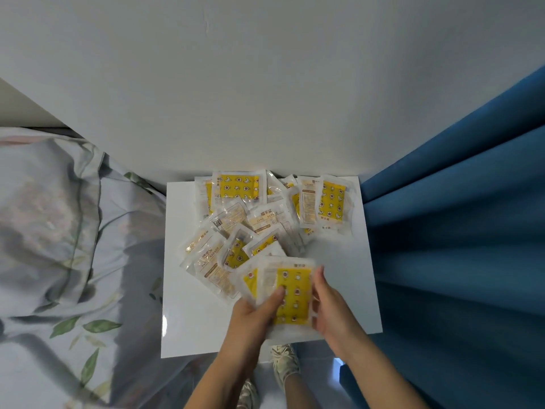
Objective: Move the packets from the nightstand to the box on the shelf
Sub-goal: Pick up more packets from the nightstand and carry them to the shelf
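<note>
Yellow packets (290, 293) betw. both hands (256, 312), over nightstand (188, 320).

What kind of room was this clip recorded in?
Most likely a bedroom: floral bedding lies to the left of a small white nightstand set against the wall, and a blue curtain hangs to the right.
</note>
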A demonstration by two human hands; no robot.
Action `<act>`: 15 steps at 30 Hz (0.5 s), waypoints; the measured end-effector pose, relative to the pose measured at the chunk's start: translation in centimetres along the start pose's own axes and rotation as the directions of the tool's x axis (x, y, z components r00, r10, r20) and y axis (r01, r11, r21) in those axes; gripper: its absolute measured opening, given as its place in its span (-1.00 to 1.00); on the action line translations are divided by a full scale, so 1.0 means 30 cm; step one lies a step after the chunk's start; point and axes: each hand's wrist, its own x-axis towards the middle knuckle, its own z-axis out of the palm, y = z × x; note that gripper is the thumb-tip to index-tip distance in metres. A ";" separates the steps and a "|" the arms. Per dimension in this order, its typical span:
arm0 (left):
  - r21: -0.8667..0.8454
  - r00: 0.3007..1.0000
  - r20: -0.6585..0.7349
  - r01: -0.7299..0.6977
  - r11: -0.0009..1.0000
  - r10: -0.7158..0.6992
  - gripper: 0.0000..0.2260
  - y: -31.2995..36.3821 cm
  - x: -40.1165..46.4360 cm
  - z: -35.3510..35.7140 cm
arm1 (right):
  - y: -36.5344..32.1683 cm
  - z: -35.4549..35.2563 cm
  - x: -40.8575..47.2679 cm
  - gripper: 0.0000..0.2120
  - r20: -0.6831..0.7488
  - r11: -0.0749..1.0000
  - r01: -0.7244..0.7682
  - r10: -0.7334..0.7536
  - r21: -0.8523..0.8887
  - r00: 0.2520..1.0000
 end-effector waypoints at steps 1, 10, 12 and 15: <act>-0.019 1.000 -0.029 -0.003 1.000 0.002 -0.77 0.000 -0.002 -0.023 | -0.023 -0.001 0.015 -0.58 -0.016 0.998 0.006 -0.007 -0.065 1.000; -0.159 0.979 -0.205 -0.049 0.986 0.016 -0.82 -0.018 -0.035 -0.206 | -0.001 0.080 0.284 -0.35 -0.225 0.584 0.082 -0.434 -0.808 0.872; -0.180 0.975 -0.222 -0.058 0.982 0.017 -0.82 -0.030 -0.041 -0.228 | 0.017 0.098 0.301 -0.38 -0.264 0.500 0.026 -0.499 -0.865 0.825; -0.198 0.972 -0.235 -0.066 0.978 0.018 -0.82 -0.043 -0.051 -0.247 | 0.037 0.114 0.301 -0.47 -0.314 0.471 -0.031 -0.537 -0.882 0.783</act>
